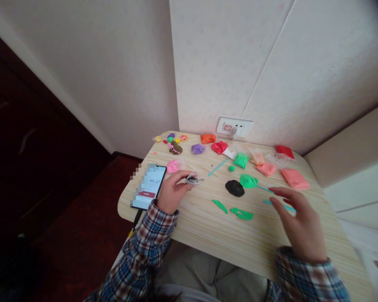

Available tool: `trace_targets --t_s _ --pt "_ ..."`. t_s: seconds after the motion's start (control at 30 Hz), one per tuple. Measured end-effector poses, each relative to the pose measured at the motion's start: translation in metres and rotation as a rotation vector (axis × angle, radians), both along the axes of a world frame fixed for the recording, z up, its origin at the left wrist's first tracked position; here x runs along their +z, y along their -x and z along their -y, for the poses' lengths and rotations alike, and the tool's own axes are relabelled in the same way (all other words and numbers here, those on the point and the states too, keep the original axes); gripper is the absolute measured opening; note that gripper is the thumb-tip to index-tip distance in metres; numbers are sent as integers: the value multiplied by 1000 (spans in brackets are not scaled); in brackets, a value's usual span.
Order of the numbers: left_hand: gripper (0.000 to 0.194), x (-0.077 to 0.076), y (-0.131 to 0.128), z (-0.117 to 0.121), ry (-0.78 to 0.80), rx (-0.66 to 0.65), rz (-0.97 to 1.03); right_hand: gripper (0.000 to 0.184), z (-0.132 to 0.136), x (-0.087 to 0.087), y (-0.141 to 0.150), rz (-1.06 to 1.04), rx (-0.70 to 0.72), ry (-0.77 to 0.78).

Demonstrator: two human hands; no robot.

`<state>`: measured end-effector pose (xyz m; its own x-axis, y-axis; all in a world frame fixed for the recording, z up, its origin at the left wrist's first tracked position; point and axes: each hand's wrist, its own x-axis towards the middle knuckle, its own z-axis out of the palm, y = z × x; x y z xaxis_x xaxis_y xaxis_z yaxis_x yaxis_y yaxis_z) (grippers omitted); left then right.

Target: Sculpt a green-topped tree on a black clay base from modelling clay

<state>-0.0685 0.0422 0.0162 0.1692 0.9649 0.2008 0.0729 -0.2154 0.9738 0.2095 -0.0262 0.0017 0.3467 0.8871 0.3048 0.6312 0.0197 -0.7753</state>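
- A clear wrapper [192,179] with black bits in it is pinched between the thumb and fingers of the left hand [174,191], near the middle of the frame, above the pale wooden table [201,228]
- The thumb and forefinger of the right hand [304,224] are held apart at the lower right, by the near end of the upper blue stick [265,189]; whether the stick is touched cannot be told
- The far end of that stick is met by a flattened green piece [248,181], right of centre, with its left edge against a flat black piece [234,188]
- The lower blue stick [282,205] is partly hidden by the right hand
- A thin green strip [219,206] and a wider green piece [242,214] with a slit are laid below the black piece
- A third blue stick [218,167] and a green ball [231,168] are seen above it
- A lit phone [151,186] is placed left of the left hand, near a pink packet [172,166]
- Orange [208,138], purple [198,149], red [219,147] and green packets [241,160] are spread along the table's far side, below a wall socket [234,127]
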Motion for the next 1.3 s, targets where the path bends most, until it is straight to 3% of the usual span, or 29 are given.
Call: trace_targets --t_s 0.07,0.17,0.23,0.33,0.47,0.6,0.77,0.9,0.97,1.0,1.07,1.13,1.2,1.3 --pt "18 9 -9 5 16 -30 85 22 13 25 12 -35 -118 -43" --pt "18 18 -24 11 -33 -57 155 23 18 59 45 -121 140 5" --pt "18 21 -31 14 -47 -97 178 23 13 71 66 -146 269 49" --pt "19 24 -34 19 -25 -190 220 19 7 71 80 -180 310 26" --pt "26 27 -34 26 42 -281 274 16 12 64 78 -191 324 -10" --pt "31 26 -39 32 99 -335 312 18 16 71 76 -196 374 -27" --pt "33 23 -44 31 96 -366 244 14 8 78 76 -77 474 35" --pt "35 20 -38 32 28 -381 115 12 3 69 78 -52 500 64" --pt "46 18 -26 35 -77 -320 -78 15 3 63 78 -58 474 97" --pt "53 16 -18 36 -147 -231 -227 17 4 61 77 -62 450 113" --pt "74 11 4 37 -288 70 -605 22 6 59 72 -73 405 130" --pt "88 5 26 36 -258 346 -945 28 7 59 62 -64 358 131" --pt "92 1 45 36 -168 403 -1113 33 6 59 48 -49 343 130" --pt "89 4 61 45 -193 438 -1121 34 0 56 23 11 319 86"
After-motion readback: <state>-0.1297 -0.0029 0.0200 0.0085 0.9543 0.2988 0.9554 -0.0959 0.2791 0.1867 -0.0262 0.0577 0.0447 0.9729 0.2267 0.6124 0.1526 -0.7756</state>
